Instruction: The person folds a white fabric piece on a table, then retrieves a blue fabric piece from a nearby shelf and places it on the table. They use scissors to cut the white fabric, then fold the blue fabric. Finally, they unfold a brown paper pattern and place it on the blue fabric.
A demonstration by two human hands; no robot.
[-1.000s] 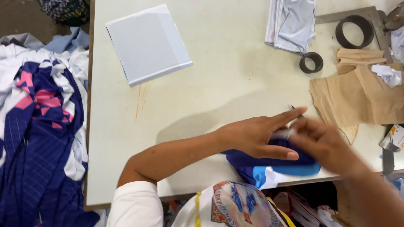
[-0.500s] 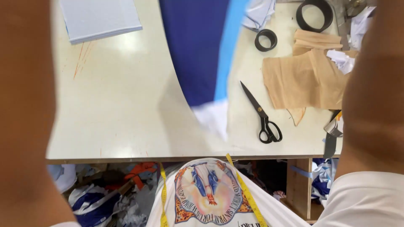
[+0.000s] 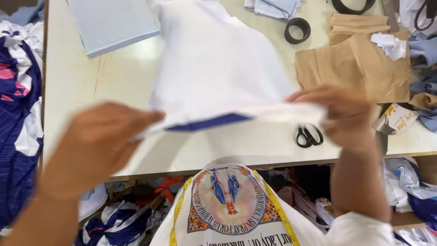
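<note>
A white fabric piece [image 3: 218,68] with a blue underside edge is stretched out flat above the pale table [image 3: 114,86]. My left hand [image 3: 98,146] pinches its near left corner. My right hand [image 3: 346,114] grips its near right corner. Both hands are raised close to the camera and look blurred. Black-handled scissors [image 3: 309,135] lie on the table just below the cloth, beside my right hand; their blades are hidden under the cloth.
A light blue folded sheet [image 3: 114,23] lies at the back left. Tan paper pieces [image 3: 355,68] and black tape rings [image 3: 297,30] sit at the right. Blue, white and pink garments [image 3: 18,114] hang off the left edge. More cloth is piled under the table.
One second ago both hands pressed a folded blue bundle at the table's front edge. It was lifted up, blue side showing, and is now spread wide with its white side up.
</note>
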